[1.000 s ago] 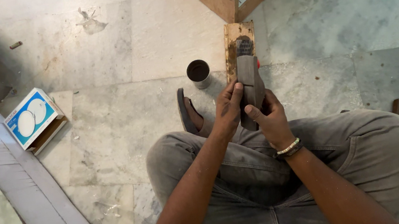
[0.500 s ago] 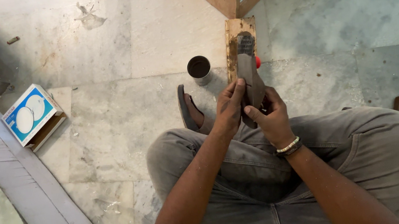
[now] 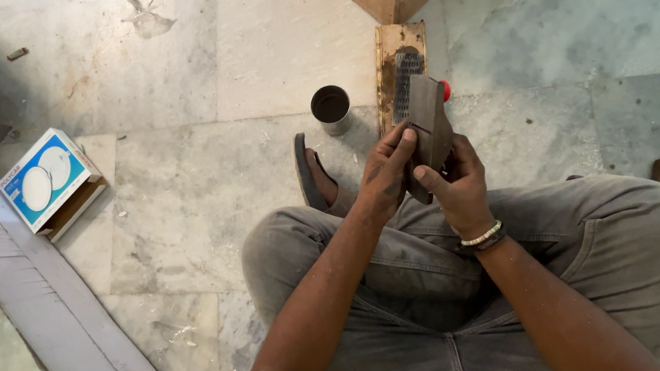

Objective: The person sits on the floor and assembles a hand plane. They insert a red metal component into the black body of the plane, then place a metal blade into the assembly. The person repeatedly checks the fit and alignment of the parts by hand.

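Seated person, 2 hands raised above the knees. The dark flat piece (image 3: 430,129) is held upright just over a wooden block (image 3: 401,74) lying on the marble floor (image 3: 198,179). Risk: a loosened pinch could drop the piece onto the block or knock the metal cup (image 3: 331,108) nearby. Left hand (image 3: 385,175): fingers closed on the piece's left edge. Right hand (image 3: 454,184): fingers curled shut around its lower right side.
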